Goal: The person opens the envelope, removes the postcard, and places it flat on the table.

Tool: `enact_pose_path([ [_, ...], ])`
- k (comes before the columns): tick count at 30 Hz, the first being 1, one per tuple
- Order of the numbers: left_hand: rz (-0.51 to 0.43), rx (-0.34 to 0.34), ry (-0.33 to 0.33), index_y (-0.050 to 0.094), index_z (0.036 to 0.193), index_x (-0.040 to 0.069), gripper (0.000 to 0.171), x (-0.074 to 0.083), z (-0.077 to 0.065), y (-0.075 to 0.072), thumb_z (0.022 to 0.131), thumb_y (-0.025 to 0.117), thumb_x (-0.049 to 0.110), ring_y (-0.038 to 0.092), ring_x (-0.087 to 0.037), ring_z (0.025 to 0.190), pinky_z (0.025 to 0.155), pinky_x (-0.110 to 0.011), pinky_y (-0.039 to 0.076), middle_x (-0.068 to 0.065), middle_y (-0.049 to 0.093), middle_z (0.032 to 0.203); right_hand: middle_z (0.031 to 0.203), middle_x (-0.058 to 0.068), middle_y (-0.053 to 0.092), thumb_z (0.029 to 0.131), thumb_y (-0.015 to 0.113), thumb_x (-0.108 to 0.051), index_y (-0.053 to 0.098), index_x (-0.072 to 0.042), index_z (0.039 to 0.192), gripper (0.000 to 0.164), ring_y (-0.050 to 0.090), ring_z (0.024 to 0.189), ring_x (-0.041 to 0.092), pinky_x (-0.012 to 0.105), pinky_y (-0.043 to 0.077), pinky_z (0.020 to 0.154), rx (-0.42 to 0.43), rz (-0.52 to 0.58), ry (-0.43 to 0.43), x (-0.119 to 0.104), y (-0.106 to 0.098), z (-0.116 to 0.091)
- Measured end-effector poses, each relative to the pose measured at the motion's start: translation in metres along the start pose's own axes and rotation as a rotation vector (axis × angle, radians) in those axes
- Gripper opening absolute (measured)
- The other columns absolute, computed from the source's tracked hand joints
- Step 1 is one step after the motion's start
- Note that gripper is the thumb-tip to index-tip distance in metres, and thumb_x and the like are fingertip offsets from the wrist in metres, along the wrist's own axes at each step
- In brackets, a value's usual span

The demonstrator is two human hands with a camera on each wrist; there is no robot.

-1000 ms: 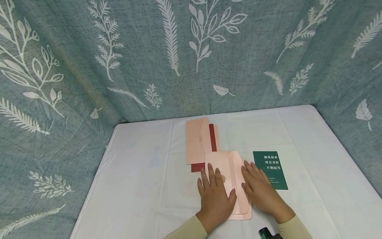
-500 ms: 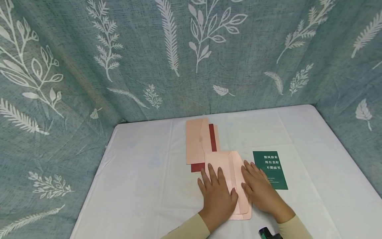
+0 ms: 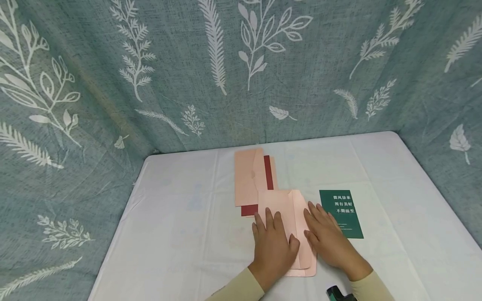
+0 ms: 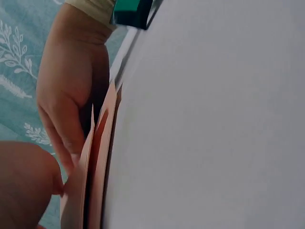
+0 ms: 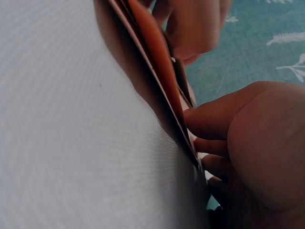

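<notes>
Head view: the left hand (image 3: pixel 273 251), fingers spread, rests flat on a pink envelope (image 3: pixel 275 200); the right hand (image 3: pixel 327 236), fingers straight, touches its flap (image 3: pixel 304 256). Steadying the envelope seems the step in hand; the next move likely calls for even pressure. Its contents are hidden. Past the right fingertips lies a green card (image 3: pixel 344 213); beyond the left, a far envelope (image 3: pixel 244 179) overlies something red (image 3: pixel 249 210).

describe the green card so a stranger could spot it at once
On the white table, find the right hand at the edge of a pink envelope. Beside its fingers, partly hidden by that hand, lies a flat card. Its dark green face with white writing sets it apart from that envelope and the dark red paper.
</notes>
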State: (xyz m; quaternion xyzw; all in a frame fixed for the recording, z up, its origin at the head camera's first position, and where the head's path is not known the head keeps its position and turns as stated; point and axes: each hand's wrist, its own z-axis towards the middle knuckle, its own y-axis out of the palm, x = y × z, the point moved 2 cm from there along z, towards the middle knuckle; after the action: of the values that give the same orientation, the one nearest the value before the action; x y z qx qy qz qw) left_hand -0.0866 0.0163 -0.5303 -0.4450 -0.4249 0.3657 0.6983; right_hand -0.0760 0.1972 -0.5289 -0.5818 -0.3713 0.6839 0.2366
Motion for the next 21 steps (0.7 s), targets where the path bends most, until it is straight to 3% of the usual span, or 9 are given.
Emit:
enact_pose_path([
  [5, -0.048, 0.007, 0.005, 0.068, 0.128, -0.011, 0.057, -0.005, 0.002, -0.007, 0.092, 0.072, 0.033, 0.054, -0.067, 0.129, 0.107, -0.064, 0.049, -0.039, 0.062, 0.139, 0.172, 0.027, 0.032, 0.107, 0.069, -0.013, 0.049, 0.008, 0.158, 0.059, 0.02, 0.16, 0.05, 0.072, 0.014, 0.122, 0.0, 0.001, 0.0, 0.0, 0.0, 0.0],
  [14, -0.269, 0.063, -0.003, 0.07, 0.118, -0.005, 0.04, -0.015, 0.001, -0.014, 0.09, 0.07, 0.024, 0.059, -0.049, 0.136, 0.118, -0.06, 0.039, -0.019, 0.076, 0.119, 0.172, 0.027, 0.03, 0.108, 0.068, -0.014, 0.048, 0.009, 0.159, 0.059, 0.018, 0.16, 0.05, 0.071, 0.012, 0.123, -0.007, 0.003, -0.003, -0.002, -0.001, 0.0],
  [21, -0.301, 0.063, -0.023, 0.07, 0.114, -0.002, 0.035, -0.018, -0.001, -0.013, 0.091, 0.069, 0.024, 0.057, -0.052, 0.136, 0.116, -0.059, 0.041, -0.021, 0.075, 0.121, 0.171, 0.028, 0.033, 0.107, 0.07, -0.015, 0.05, 0.009, 0.157, 0.059, 0.022, 0.159, 0.05, 0.071, 0.016, 0.123, 0.008, -0.023, -0.013, -0.002, 0.002, 0.0],
])
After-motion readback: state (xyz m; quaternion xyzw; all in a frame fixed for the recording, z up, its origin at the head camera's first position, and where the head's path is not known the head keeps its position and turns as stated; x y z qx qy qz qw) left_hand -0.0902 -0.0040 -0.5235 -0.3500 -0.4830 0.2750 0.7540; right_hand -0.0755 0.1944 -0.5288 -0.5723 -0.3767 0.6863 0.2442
